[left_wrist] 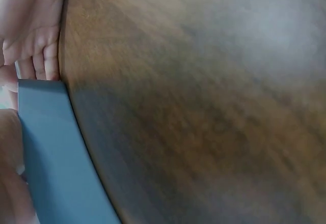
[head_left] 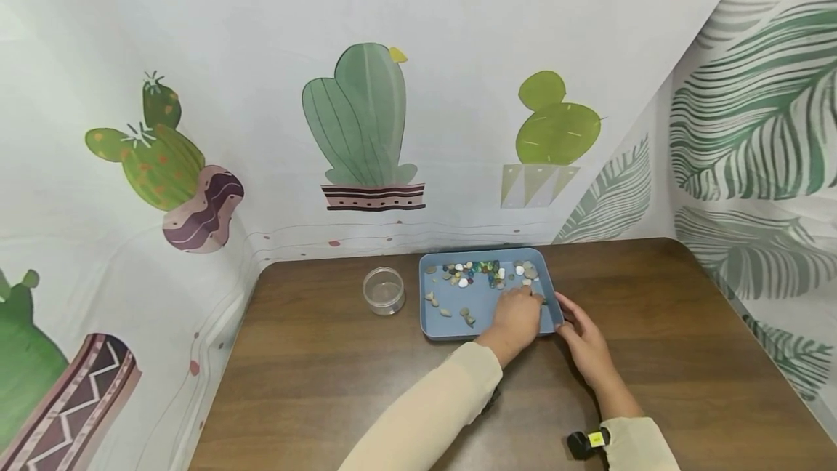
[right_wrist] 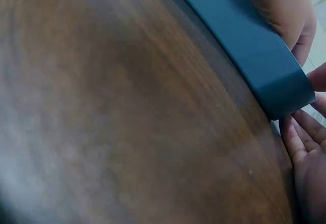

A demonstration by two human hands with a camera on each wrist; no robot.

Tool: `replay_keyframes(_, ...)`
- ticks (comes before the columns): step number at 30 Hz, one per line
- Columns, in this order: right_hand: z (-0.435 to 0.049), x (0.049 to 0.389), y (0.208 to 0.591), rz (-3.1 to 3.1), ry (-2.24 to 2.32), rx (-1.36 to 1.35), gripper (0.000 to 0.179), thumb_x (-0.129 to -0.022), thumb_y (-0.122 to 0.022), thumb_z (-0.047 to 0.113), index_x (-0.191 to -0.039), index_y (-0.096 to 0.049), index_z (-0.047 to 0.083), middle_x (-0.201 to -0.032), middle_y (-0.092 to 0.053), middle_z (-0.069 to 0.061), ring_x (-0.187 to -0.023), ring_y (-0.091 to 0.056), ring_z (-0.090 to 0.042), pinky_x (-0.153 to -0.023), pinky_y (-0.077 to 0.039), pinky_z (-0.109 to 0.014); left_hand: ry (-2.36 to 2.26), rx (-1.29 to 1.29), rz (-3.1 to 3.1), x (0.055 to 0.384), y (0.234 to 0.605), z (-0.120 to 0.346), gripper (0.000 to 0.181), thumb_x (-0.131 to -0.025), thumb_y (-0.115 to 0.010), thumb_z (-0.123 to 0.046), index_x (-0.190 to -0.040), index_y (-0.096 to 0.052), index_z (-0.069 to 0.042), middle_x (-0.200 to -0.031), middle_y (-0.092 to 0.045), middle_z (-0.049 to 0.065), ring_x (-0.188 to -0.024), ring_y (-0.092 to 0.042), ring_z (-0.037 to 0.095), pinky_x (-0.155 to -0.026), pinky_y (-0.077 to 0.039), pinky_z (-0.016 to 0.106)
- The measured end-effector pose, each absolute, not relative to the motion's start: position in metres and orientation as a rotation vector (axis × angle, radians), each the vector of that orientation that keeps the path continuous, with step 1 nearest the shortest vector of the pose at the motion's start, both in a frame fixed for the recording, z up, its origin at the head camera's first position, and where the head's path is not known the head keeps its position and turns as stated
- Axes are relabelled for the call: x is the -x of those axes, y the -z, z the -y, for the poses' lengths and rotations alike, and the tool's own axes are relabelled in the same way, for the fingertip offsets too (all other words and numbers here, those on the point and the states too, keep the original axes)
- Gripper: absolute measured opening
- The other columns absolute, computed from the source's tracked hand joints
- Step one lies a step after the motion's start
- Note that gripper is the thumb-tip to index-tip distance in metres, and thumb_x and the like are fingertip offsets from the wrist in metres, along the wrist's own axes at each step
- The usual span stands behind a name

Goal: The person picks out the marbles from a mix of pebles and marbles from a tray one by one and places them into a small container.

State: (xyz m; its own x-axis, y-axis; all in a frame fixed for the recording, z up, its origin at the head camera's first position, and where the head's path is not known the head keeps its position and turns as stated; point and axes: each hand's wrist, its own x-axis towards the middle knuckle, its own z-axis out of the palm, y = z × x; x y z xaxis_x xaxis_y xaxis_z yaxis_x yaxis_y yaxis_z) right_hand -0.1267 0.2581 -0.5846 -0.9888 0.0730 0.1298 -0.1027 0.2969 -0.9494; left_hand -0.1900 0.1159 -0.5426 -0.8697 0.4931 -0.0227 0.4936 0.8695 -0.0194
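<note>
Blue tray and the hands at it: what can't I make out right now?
Head view: the left hand covers its own fingertips and anything beneath them in the blue tray.
Head view: the pebble-like pieces are too small to tell stone, glass or shell.
Left wrist view: left hand and right hand, cut off by the left edge.
Both wrist views: tray wall hides the tray floor.

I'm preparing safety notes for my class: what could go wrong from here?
The left hand is down in the blue tray close to loose shell-like pieces, which it might knock about. The right hand touches the tray's edge, so a push could perhaps slide it and jostle the small colourful pieces.
</note>
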Motion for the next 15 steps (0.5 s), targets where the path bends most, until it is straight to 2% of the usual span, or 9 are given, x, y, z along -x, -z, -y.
replay_keyframes(6, -0.258, 0.127, 0.585, 2.41, -1.769, -0.023, 0.055, -0.099, -0.051, -0.003, -0.152, -0.043, 0.008, -0.148, -0.047, -0.026, -0.118, -0.051, 0.004, -0.09, -0.042, -0.002, -0.148, -0.786, -3.072, 0.193, 0.546, -0.111, 0.025, -0.098, -0.061, -0.031, -0.121, -0.071, -0.026, -0.117, -0.07, -0.008, -0.102, -0.067, 0.01, -0.091, -0.055, 0.028)
replay_keyframes(11, -0.258, 0.128, 0.586, 2.414, -1.76, -0.027, 0.055, -0.099, -0.05, -0.004, -0.152, -0.043, 0.007, -0.148, -0.048, -0.025, -0.118, -0.051, 0.003, -0.09, -0.042, -0.002, -0.487, -0.716, -3.081, 0.194, 0.549, -0.102, 0.022, -0.096, -0.064, -0.03, -0.115, -0.073, -0.023, -0.112, -0.071, -0.007, -0.098, -0.069, 0.011, -0.085, -0.056, 0.025)
replay_keyframes(15, -0.258, 0.128, 0.584, 2.425, -1.757, -0.011, 0.055, -0.098, -0.05, -0.004, -0.152, -0.044, 0.007, -0.149, -0.048, -0.024, -0.118, -0.05, 0.003, -0.089, -0.042, -0.002, -0.708, -0.703, -3.07, 0.194, 0.546, -0.092, 0.018, -0.095, -0.065, -0.028, -0.11, -0.072, -0.022, -0.112, -0.071, -0.006, -0.104, -0.07, 0.012, -0.084, -0.056, 0.023)
